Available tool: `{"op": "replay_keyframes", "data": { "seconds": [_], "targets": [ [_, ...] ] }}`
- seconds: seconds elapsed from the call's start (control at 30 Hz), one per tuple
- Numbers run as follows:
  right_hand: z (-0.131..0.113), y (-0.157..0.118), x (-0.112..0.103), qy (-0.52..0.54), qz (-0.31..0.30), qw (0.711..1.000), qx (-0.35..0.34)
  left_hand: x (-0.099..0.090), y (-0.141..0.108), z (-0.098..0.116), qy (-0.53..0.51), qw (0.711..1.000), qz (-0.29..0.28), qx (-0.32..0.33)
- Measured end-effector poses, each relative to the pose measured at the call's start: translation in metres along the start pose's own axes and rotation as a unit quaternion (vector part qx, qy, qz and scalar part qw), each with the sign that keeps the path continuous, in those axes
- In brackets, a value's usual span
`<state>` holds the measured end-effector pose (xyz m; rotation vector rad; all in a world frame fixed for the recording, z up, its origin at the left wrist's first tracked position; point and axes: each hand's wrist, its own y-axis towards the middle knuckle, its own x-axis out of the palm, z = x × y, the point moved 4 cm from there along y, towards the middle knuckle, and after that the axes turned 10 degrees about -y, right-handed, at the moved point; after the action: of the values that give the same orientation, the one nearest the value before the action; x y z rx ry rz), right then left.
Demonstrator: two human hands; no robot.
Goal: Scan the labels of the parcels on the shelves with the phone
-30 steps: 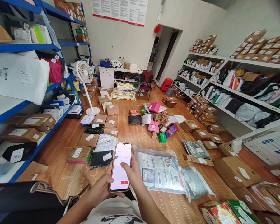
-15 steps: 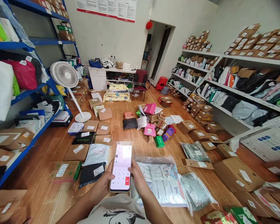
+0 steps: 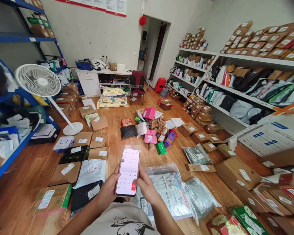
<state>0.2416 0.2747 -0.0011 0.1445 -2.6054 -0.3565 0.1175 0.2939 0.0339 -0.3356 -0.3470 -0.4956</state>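
While gripping phone [image 3: 127, 173] with left hand [image 3: 110, 188] and right hand [image 3: 146, 187], faces floor [image 3: 115, 143] crowded with bag [image 3: 168, 187] beyond right hand, packet [image 3: 82, 197] at left, parcel pile [image 3: 150, 135] ahead.

Bright, diffuse light evens out the room, the pale wall [image 3: 115, 36] showing only soft shading. The smartphone [image 3: 128, 168], near seven o'clock, glows whitish-pink, its finer text washed out. Glare streaks the clear plastic-wrapped package [image 3: 172, 191] at five o'clock. Wide-angle distortion stretches the pedestal fan [image 3: 39, 80] between nine and ten; floorboards [image 3: 9, 213] smear at eight, and a dark blur clouds the corner at two.
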Motion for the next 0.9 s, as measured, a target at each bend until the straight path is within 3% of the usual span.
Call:
{"op": "replay_keyframes", "data": {
  "seconds": [0.1,0.4,0.53,0.73,0.9],
  "targets": [
    [0.000,0.008,-0.010,-0.008,0.030,0.999,-0.012,0.004,0.015,0.004,-0.010,0.999,-0.026,-0.018],
    [0.008,0.058,-0.042,-0.028,0.095,0.995,-0.021,0.001,0.091,0.026,-0.010,0.997,-0.007,-0.076],
    [0.011,0.106,-0.066,0.001,0.166,0.986,-0.014,0.004,0.142,0.042,-0.014,0.993,-0.013,-0.118],
    [0.005,0.191,-0.100,0.026,0.276,0.961,0.010,0.003,0.218,0.077,0.001,0.981,-0.065,-0.182],
    [0.001,0.231,-0.122,0.031,0.339,0.940,0.001,-0.012,0.285,0.096,0.023,0.969,-0.072,-0.235]
  ]
}}
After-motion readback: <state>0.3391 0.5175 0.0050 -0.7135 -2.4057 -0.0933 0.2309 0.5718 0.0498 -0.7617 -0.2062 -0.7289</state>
